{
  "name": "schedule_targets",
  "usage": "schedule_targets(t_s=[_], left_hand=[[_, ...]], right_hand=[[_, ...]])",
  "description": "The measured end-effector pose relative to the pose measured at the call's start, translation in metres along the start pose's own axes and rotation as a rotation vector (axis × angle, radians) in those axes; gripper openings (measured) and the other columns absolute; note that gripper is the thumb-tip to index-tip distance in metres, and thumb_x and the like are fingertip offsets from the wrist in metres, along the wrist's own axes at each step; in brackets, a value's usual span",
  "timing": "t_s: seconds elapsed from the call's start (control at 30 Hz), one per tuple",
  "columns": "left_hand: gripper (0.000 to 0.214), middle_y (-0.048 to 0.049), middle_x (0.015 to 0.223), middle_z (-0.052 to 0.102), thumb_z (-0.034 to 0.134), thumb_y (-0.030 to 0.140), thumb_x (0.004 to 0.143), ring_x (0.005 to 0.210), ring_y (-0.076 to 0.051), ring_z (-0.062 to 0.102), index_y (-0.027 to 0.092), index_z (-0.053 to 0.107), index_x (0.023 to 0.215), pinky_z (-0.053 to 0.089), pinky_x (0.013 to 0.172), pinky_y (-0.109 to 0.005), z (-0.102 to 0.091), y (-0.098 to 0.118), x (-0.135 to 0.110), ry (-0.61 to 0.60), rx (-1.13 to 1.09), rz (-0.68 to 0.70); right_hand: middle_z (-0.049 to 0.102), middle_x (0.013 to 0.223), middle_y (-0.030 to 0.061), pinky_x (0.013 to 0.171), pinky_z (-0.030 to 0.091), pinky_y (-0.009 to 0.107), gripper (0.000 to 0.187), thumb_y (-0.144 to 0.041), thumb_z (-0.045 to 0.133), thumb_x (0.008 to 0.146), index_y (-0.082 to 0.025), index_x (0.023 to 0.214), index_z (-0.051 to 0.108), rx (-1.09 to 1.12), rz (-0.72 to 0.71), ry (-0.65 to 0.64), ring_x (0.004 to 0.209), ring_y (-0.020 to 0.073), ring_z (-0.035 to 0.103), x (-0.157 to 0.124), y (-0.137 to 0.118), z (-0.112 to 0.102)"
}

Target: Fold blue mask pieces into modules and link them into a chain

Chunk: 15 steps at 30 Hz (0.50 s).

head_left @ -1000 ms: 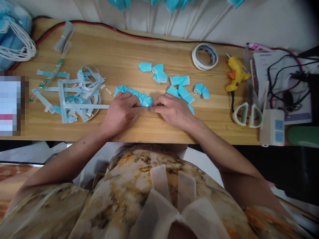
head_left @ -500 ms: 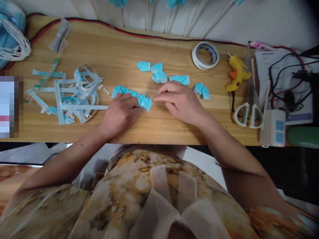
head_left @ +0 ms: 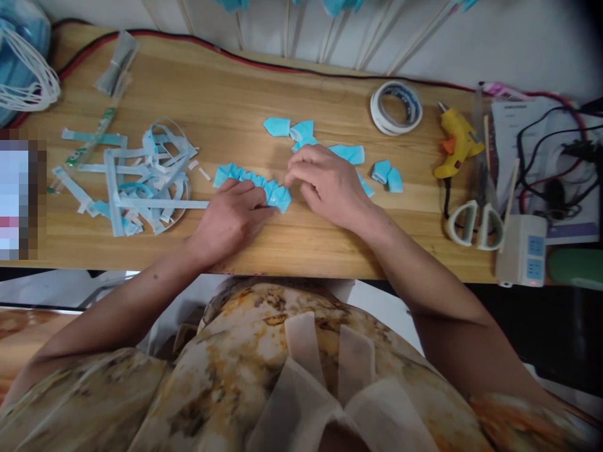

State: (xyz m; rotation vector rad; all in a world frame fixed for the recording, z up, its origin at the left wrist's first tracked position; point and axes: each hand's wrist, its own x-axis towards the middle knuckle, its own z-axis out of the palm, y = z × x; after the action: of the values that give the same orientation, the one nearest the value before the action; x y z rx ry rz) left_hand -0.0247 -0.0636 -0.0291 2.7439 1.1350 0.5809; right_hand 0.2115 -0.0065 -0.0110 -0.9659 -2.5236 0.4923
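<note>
Head view: your left hand [head_left: 230, 216], fingers nearly flat, pins the pleated blue chain [head_left: 277, 194] to the wooden worktop [head_left: 306, 245]. Your right hand [head_left: 327, 185] curls its fingers at the chain's end; I cannot tell if they grip.

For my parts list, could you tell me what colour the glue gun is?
The glue gun is yellow; head view.

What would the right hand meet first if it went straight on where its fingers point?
Most likely the chain of folded light-blue fabric pieces, just ahead of the right hand and pressed down by the left hand. Whether they already touch is unclear.
</note>
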Motion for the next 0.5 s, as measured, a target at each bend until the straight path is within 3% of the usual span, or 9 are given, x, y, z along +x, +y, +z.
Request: schedule_targets(t_s=[0.13,0.23,0.33,0.5], left_hand=[[0.035,-0.0068,0.083,0.068,0.045,0.019,0.105,0.083,-0.025,0.058,0.021,0.072,0.083,0.042,0.071,-0.043,-0.0020,0.0005,0.0005,-0.009,0.051,0.029],[0.035,-0.0067,0.084,0.068,0.045,0.021,0.106,0.084,-0.024,0.057,0.021,0.073,0.085,0.041,0.071,-0.042,-0.0019,0.0004,0.0003,-0.005,0.062,0.039],[0.034,-0.0069,0.083,0.067,0.046,0.019,0.104,0.084,-0.025,0.058,0.021,0.076,0.088,0.041,0.072,-0.043,-0.0003,0.0000,0.0002,-0.006,0.015,0.007],[0.033,-0.0069,0.081,0.065,0.047,0.022,0.104,0.084,-0.025,0.057,0.022,0.074,0.085,0.043,0.075,-0.045,-0.0022,0.0024,0.0011,-0.016,-0.084,-0.041]], right_hand=[[0.072,0.111,0.0058,0.084,0.048,0.037,0.032,-0.012,0.046,0.101,-0.023,0.100,0.075,-0.097,-0.011,-0.078,0.105,0.0226,0.061,0.0013,-0.0003,0.0023],[0.073,0.112,0.0077,0.080,0.047,0.037,0.032,-0.012,0.045,0.101,-0.022,0.096,0.075,-0.181,0.041,-0.050,0.106,0.0244,0.061,0.0005,0.0031,0.0016],[0.072,0.114,0.0058,0.083,0.048,0.037,0.035,-0.012,0.042,0.102,-0.023,0.099,0.075,-0.134,0.034,-0.007,0.107,0.0232,0.061,-0.0012,0.0044,0.0024],[0.072,0.114,0.0043,0.087,0.050,0.037,0.032,-0.017,0.045,0.105,-0.025,0.105,0.076,-0.053,-0.018,-0.062,0.107,0.0221,0.060,-0.0006,0.0011,0.0105]])
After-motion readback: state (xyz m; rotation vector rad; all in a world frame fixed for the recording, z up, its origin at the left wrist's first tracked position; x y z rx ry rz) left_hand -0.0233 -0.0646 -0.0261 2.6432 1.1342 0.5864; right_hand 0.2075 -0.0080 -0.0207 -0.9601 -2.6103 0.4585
